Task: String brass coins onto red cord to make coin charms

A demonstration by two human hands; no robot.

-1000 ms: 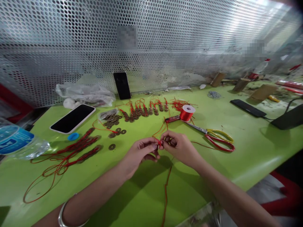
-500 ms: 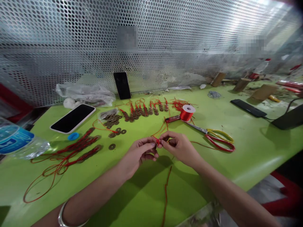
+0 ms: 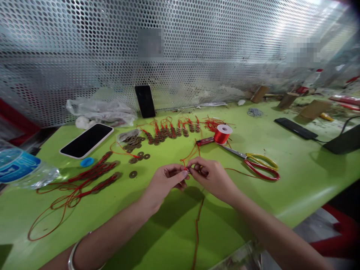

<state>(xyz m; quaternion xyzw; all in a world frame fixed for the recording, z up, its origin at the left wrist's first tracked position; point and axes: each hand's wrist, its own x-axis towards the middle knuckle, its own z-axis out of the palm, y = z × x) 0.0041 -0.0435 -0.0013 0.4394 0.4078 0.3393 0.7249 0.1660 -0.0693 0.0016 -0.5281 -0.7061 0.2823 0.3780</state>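
The fingers [image 3: 178, 177] of the left hand [image 3: 161, 185] and right hand [image 3: 215, 178] pinch a red cord [image 3: 183, 162] between them, tips nearly meeting above the green counter [image 3: 157, 240] — with a red spool [image 3: 221, 138] standing beyond, scissors [image 3: 242, 154] lying rightward, and strung coins [image 3: 98, 171] well off leftward.

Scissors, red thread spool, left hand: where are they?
Scissors [image 3: 242, 155], head view: metal beside the pivot.
Red thread spool [image 3: 221, 138], head view: wound red thread.
Left hand [image 3: 164, 183], head view: near the thumb's base.

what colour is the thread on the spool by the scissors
Bright red; the thread shows best in the head view.
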